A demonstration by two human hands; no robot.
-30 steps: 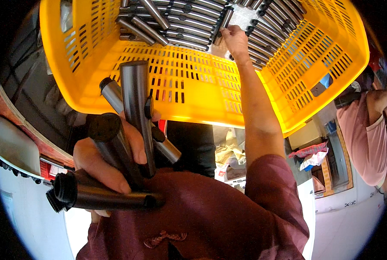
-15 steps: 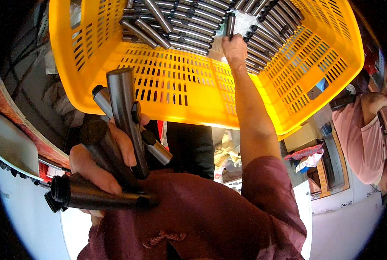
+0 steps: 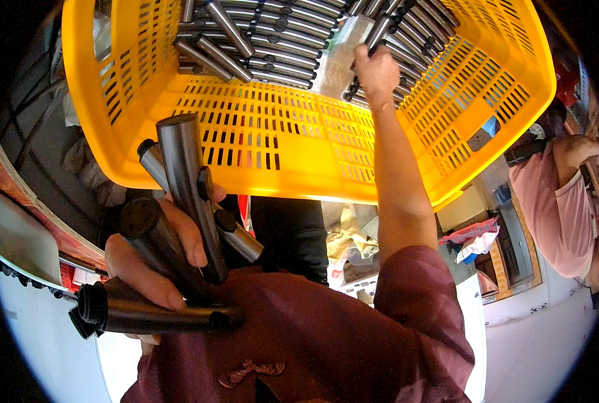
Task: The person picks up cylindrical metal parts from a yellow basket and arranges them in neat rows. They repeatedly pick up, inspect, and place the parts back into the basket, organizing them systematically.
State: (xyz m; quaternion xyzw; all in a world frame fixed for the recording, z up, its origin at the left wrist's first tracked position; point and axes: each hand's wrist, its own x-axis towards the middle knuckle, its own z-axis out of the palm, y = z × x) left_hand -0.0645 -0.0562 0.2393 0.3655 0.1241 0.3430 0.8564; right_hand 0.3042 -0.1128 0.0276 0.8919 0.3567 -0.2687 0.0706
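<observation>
My left hand (image 3: pixel 129 263) is wrapped round several dark metal tubes (image 3: pixel 182 171) held close to my chest, fanned out between the fingers. The lowest tube shows a black threaded end. My right hand (image 3: pixel 378 72) reaches into a yellow slotted plastic crate (image 3: pixel 306 158) and grips one dark tube (image 3: pixel 380 30), tilted over the tubes on the right side. Inside the crate, similar shiny tubes with black ends lie in a row stack (image 3: pixel 286 50) at left and another stack (image 3: pixel 427 40) at right. Clear plastic wrapping (image 3: pixel 343 57) shows in the gap between the stacks.
A few loose tubes (image 3: pixel 212 57) lie askew on the left stack. At the right, another person in a pink top (image 3: pixel 547 208) is nearby. A pale tray (image 3: pixel 24 235) stands at the left, and cloths (image 3: pixel 472 235) lie beyond the crate's right corner.
My right hand has moved slightly right with its tube, which now leans over the right stack, uncovering more plastic wrapping. The left hand keeps its tubes; the view has shifted slightly.
</observation>
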